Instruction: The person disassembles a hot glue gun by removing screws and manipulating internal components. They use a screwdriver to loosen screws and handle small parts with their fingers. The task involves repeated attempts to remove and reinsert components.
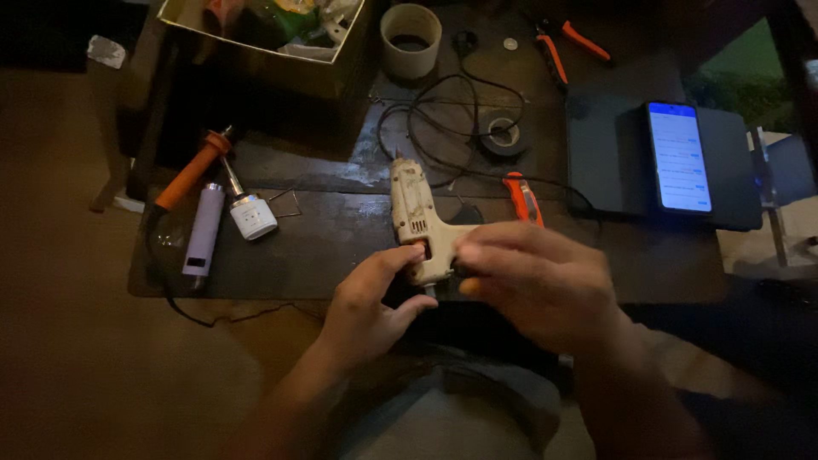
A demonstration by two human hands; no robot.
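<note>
Left hand beside glue gun

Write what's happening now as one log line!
left hand: holding glue gun | right hand: at its handle | beside: orange-handled soldering iron, lit phone

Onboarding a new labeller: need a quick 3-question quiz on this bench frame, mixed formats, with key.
1. True or false: both hands touch the cream glue gun.
2. Which lies left of the glue gun? A) lit phone B) orange-handled soldering iron C) black tape roll
3. Fill in: the orange-handled pliers lie at the ____ edge of the table, away from the person.

Key
1. True: the left hand has a finger at the trigger and the right hand covers the grip.
2. B
3. far
</note>
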